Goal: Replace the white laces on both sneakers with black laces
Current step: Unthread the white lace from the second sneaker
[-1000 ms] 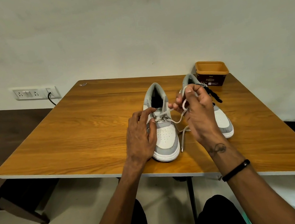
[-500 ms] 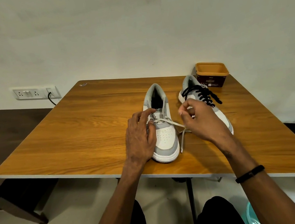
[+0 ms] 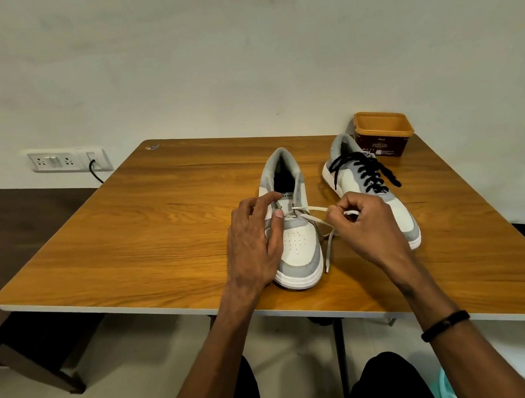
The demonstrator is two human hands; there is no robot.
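Two grey-and-white sneakers stand on the wooden table (image 3: 127,242), toes toward me. The left sneaker (image 3: 299,253) still carries a white lace (image 3: 312,210) in its lower eyelets, with one loose end hanging over its right side. My left hand (image 3: 253,243) rests over the left side of this sneaker, fingers reaching to the eyelets. My right hand (image 3: 363,222) pinches the white lace just right of the shoe and holds it taut. The right sneaker (image 3: 368,182) is laced in black.
An orange-rimmed brown tub (image 3: 382,133) sits at the table's far right corner behind the right sneaker. A wall socket with a black cable (image 3: 68,161) is at the left. A dark bench (image 3: 25,353) stands below the table's left edge.
My right hand dropped from above the right sneaker to table level beside the left sneaker, drawing the white lace out sideways. My left hand stayed on the shoe.
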